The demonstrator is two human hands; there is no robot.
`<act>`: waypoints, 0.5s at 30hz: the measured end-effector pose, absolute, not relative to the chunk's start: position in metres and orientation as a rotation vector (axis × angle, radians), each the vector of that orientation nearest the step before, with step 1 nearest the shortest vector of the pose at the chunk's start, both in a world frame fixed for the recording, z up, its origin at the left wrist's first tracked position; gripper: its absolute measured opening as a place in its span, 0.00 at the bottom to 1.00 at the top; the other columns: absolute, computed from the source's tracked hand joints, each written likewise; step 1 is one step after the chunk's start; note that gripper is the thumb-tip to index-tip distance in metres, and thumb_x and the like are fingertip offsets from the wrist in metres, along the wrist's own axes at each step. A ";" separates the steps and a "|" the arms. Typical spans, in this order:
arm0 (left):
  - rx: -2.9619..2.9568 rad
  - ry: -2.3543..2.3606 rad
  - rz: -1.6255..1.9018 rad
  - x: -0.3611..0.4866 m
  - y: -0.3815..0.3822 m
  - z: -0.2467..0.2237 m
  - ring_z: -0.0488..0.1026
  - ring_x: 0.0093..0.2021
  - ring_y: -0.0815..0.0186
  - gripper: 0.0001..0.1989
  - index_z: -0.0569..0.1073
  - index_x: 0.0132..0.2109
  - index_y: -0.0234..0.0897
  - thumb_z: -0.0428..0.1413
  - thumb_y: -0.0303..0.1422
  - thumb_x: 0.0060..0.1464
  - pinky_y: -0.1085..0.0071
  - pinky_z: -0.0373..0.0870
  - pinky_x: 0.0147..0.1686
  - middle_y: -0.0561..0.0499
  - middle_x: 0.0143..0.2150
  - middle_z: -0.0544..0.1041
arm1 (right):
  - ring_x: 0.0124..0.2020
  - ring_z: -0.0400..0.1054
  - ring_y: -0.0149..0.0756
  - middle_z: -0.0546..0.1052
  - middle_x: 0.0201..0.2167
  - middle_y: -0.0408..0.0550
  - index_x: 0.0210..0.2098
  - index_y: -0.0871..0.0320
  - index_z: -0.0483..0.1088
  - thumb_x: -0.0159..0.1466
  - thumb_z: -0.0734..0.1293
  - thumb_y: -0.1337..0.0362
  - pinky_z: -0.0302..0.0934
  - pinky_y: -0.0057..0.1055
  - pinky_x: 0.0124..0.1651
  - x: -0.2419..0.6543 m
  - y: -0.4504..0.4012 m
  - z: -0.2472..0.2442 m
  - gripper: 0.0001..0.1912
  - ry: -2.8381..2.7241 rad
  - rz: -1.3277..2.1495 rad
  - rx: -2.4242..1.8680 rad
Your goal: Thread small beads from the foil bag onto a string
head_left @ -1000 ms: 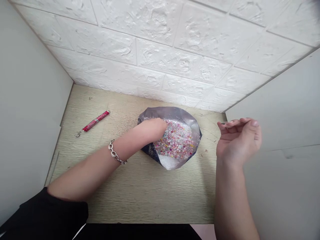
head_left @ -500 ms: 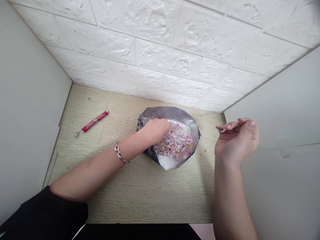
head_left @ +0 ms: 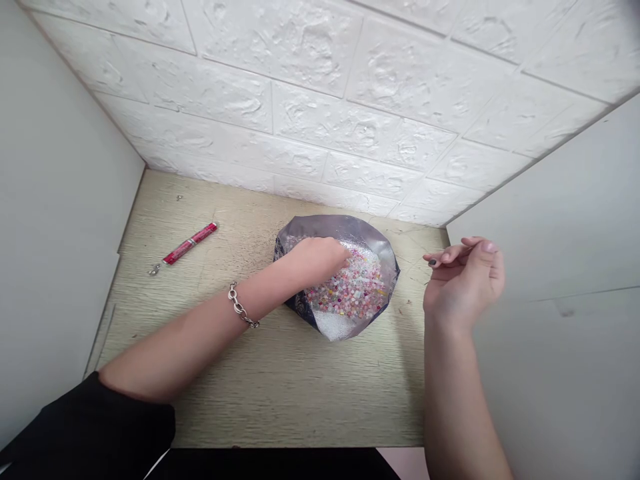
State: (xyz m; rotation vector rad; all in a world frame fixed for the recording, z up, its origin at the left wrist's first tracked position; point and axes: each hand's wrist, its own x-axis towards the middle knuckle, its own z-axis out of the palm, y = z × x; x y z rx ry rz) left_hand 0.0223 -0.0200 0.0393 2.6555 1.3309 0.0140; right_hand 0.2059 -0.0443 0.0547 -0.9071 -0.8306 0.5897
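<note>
Bunched and pointing down, the fingers of my left hand [head_left: 323, 259] reach among small mixed beads [head_left: 353, 287], pink, white, yellow and purple. The back of the hand hides its fingertips. The beads lie inside an open pouch [head_left: 340, 328] with a silvery lining and a dark patterned outside. To the right of the pouch, my right hand [head_left: 465, 273] is raised with the palm turned up. Its fingers are curled and the thumb is pressed to them. Anything held there is too fine to make out.
A red tube-like packet [head_left: 191, 243] lies at the left of the wooden table [head_left: 300, 393], with small metal pieces [head_left: 155, 269] at its lower end. A white brick-patterned wall [head_left: 320, 147] rises behind. Pale panels bound the left [head_left: 55, 220] and right [head_left: 560, 253].
My left hand has shifted slightly to the right within the pouch. My right hand has moved a little to the left, still curled.
</note>
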 end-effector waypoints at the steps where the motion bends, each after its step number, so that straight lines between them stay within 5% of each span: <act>1: 2.665 1.351 0.031 0.022 -0.020 0.039 0.71 0.35 0.61 0.16 0.70 0.39 0.37 0.40 0.36 0.55 0.69 0.63 0.27 0.46 0.35 0.73 | 0.16 0.53 0.27 0.60 0.13 0.38 0.25 0.58 0.64 0.60 0.59 0.59 0.60 0.29 0.24 0.205 -0.044 0.055 0.11 -0.830 0.592 -0.908; 15: 2.622 1.650 -0.257 0.002 -0.029 0.062 0.72 0.36 0.54 0.12 0.73 0.28 0.29 0.44 0.21 0.44 0.60 0.62 0.37 0.39 0.30 0.75 | 0.16 0.54 0.26 0.60 0.13 0.36 0.26 0.58 0.63 0.60 0.59 0.60 0.60 0.28 0.24 0.204 -0.044 0.053 0.10 -0.838 0.589 -0.923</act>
